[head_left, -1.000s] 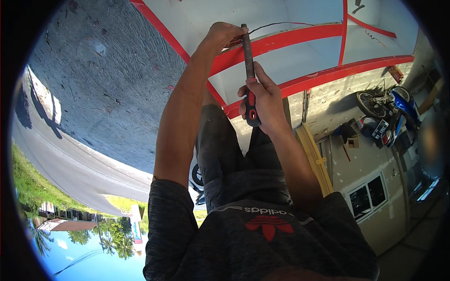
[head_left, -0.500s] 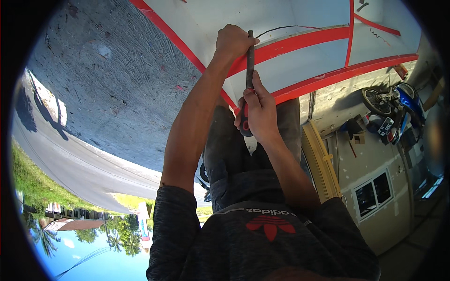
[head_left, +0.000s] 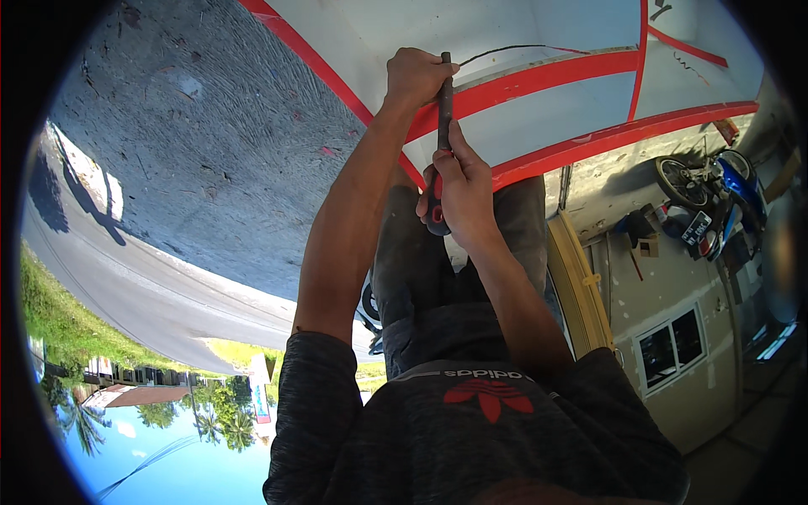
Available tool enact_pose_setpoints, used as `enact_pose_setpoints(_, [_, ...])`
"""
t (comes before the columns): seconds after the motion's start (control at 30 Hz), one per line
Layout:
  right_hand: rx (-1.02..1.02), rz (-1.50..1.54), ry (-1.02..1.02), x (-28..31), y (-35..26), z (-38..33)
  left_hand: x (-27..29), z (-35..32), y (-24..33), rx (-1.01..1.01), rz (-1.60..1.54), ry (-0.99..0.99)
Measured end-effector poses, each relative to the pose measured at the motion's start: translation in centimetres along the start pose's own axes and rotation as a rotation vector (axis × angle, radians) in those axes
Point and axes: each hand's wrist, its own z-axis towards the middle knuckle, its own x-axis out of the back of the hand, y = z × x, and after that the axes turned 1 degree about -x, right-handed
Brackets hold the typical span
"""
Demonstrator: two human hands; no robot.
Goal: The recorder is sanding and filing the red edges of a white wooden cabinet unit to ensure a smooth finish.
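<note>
My right hand is wrapped round the black-and-red handle of a long dark bar-shaped tool. The tool looks like a file, but its exact kind is not plain. Its far end lies at my left hand, which is closed on it with the thumb showing just beyond the bar. The tool crosses the red edge of a white panelled frame. A thin dark and red strip curves rightward from near my left thumb over the white surface.
The red-edged frame reaches across the upper right. Rough grey ground lies left, with a road beyond. On the right are a blue motorcycle, a small cardboard box, a yellow folding door and a window.
Both hands and the tool have shifted slightly left and up against the frame. The grip of each hand looks the same. The view has moved a little.
</note>
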Motion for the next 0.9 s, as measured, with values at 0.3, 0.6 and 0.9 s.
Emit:
enact_pose_setpoints(0.3, [0.057,-0.055,0.027,1.5,1.0,-0.6,-1.0,0.1,0.6,0.023,0.006,-0.101])
enact_pose_setpoints(0.6, [0.104,-0.105,-0.032,-1.5,1.7,3.1,0.6,2.4,-0.3,0.039,0.073,-0.076])
enact_pose_setpoints(0.9, [0.034,-0.07,-0.064,-0.9,1.6,1.4,1.1,0.6,-0.3,-0.148,0.501,0.01])
